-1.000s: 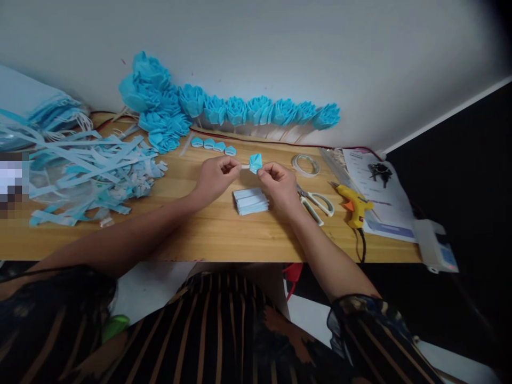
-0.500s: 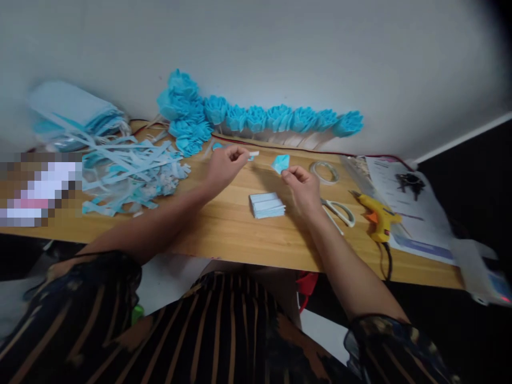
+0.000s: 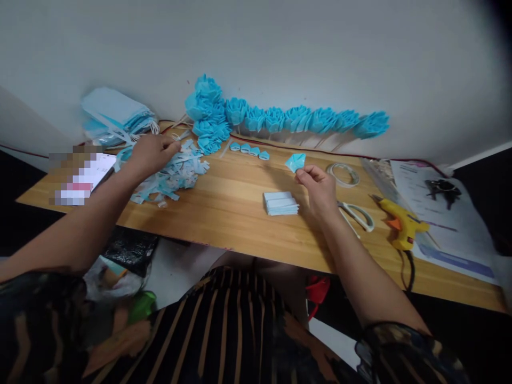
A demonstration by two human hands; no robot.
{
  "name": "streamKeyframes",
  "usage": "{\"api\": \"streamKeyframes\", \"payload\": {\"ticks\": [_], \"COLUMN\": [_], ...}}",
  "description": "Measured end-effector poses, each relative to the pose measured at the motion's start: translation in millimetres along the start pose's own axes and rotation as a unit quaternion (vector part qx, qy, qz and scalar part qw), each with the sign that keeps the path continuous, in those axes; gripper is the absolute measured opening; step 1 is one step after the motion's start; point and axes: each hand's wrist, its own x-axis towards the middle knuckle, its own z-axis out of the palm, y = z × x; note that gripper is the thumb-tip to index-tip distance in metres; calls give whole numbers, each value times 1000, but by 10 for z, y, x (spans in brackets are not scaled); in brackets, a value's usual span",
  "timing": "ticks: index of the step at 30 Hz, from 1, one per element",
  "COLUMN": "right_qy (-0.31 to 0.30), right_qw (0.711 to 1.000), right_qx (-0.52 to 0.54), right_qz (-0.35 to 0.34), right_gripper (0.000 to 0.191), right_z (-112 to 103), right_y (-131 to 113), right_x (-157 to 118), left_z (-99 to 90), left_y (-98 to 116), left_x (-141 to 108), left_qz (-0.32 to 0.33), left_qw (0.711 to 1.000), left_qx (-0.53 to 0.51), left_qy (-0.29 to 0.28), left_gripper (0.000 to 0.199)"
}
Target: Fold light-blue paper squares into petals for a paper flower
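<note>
My right hand [image 3: 319, 188] pinches a folded light-blue fabric piece [image 3: 296, 161] by its lower edge, above the table. Below and left of it lies a stack of pale-blue pleated pieces [image 3: 280, 204]. My left hand [image 3: 154, 156] is over a heap of cut blue and white strips [image 3: 180, 173] on the left. Its fingers are curled together, and I cannot make out what is between them. Between the hands, farther back, several small folded blue pieces [image 3: 250, 151] lie in a row.
Blue fabric flowers [image 3: 276, 120] on sticks line the wall. Face masks [image 3: 118, 114] are piled at back left, near a phone [image 3: 104, 165]. To the right are a tape roll [image 3: 343, 175], scissors [image 3: 362, 217], a yellow glue gun [image 3: 404, 224], keys [image 3: 443, 191] and a paper sheet [image 3: 452, 234].
My left hand has moved left, from mid-table with a small white strip to the heap of strips. My right hand still holds the folded blue piece. The view has shifted left.
</note>
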Motion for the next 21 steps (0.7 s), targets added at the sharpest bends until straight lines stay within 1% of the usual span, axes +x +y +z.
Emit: {"api": "streamKeyframes", "payload": {"ticks": [2,4,9,12,14,16,18,21], "right_qy": [-2,-2,-3,-3,-3,-4,-9,-38], "right_qw": [1000,1000,1000,1000,1000,1000,998,993], "right_qx": [-7,-8,-11,-19,-13,0,6,-26], "right_qz": [2,5,11,9,13,30,61,105], "right_gripper": [21,23,26,27,27,28,28,25], "right_z": [-4,-11,-18,-22,-41,-77,-118,-147], "right_y": [9,17,34,31,30,31,30,0], "right_x": [10,21,34,35,43,65,101,181], "left_z": [33,58,112,124,141,187,273,463], "left_y": [-8,1,-24,65,229,466,735,1098], "left_x": [8,28,58,62,59,46,33,52], "left_qz": [-44,-63,-26,5,30,79,111,167], "left_qw": [999,998,999,999,996,992,989,980], "left_qx": [8,5,-42,-32,-31,-48,-73,-105], "left_qy": [-20,-23,-19,31,72,84,59,-6], "left_gripper": [40,33,17,14,16,21,26,25]}}
